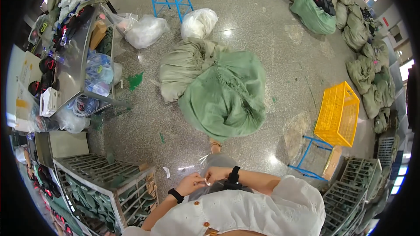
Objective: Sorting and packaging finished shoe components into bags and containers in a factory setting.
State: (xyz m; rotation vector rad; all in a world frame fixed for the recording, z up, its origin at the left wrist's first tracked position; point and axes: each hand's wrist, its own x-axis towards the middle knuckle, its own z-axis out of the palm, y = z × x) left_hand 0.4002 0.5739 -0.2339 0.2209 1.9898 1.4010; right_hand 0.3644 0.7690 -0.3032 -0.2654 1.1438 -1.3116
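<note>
L hand + R hand curled, fingertips pinching white bit. Green sack, tan sack look full, prob done; what's left unclear tbh.

A tiny, whitish thing is pinched up where the left hand and the right hand meet. Part of it is hidden, and it is too small to tell its shape.

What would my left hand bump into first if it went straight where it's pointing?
Probably your right hand: your left hand points toward it. They look very close, maybe touching, but depth is hard to judge here.
</note>
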